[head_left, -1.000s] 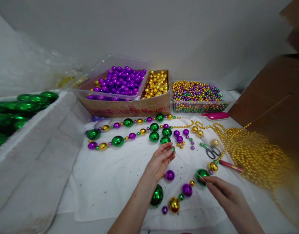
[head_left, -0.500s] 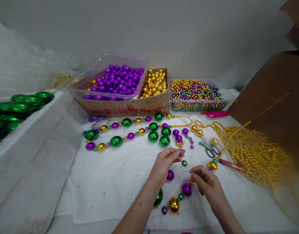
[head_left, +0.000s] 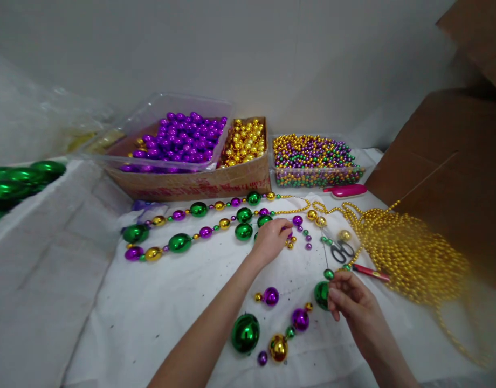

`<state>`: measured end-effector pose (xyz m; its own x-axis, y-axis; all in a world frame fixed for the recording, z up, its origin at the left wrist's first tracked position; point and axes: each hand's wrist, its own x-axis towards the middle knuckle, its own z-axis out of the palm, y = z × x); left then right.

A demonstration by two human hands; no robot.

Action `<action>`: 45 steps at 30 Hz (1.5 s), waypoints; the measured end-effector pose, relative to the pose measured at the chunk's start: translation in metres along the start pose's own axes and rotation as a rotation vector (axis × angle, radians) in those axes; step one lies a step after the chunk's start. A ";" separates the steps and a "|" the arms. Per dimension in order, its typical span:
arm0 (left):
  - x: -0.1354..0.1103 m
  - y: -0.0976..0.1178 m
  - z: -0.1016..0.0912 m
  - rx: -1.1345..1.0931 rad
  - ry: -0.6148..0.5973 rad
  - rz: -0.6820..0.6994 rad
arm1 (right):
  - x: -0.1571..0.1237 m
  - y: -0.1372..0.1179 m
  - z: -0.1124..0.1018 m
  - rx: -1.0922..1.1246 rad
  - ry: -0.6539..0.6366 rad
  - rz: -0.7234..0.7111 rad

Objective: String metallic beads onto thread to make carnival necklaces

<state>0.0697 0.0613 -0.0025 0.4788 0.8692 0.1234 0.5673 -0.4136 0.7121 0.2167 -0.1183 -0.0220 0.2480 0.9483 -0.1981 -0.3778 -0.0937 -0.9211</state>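
My left hand (head_left: 273,238) reaches over the loose beads, its fingertips pinched on a purple bead (head_left: 289,234) mostly covered by the fingers. My right hand (head_left: 350,297) has its fingers closed on a thin string (head_left: 327,260), which rises from a small green bead (head_left: 329,275) at the fingertips. A large green bead (head_left: 321,295) sits against the right fingers, partly hidden. Below lie a purple bead (head_left: 300,319), a gold bead (head_left: 279,347) and a bigger green bead (head_left: 245,334). A second purple bead (head_left: 271,296) lies between the forearms.
A finished-looking bead strand (head_left: 179,243) stretches across the white cloth (head_left: 171,307). Behind stand a cardboard box (head_left: 191,186) and a clear tub (head_left: 318,178) of small beads. Scissors (head_left: 342,251), a red lighter-like stick (head_left: 371,272) and heaped gold bead chain (head_left: 418,258) lie right.
My left hand has left the string and moved up to the purple beads. My right hand keeps hold near the small green bead, now at its fingertips. A large green bead shows beside it.
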 end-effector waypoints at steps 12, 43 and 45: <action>0.053 0.047 0.094 0.173 -0.175 0.290 | -0.013 -0.003 -0.022 -0.015 0.112 0.003; -0.028 0.012 0.029 -1.736 0.066 -0.534 | -0.041 0.005 -0.007 -0.375 0.089 0.074; -0.029 0.013 0.028 -1.746 0.079 -0.539 | -0.042 0.004 -0.007 -0.386 0.094 0.075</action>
<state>0.0820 0.0227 -0.0158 0.4432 0.8272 -0.3455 -0.6611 0.5619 0.4972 0.2105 -0.1604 -0.0200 0.3198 0.9042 -0.2832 -0.0396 -0.2859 -0.9574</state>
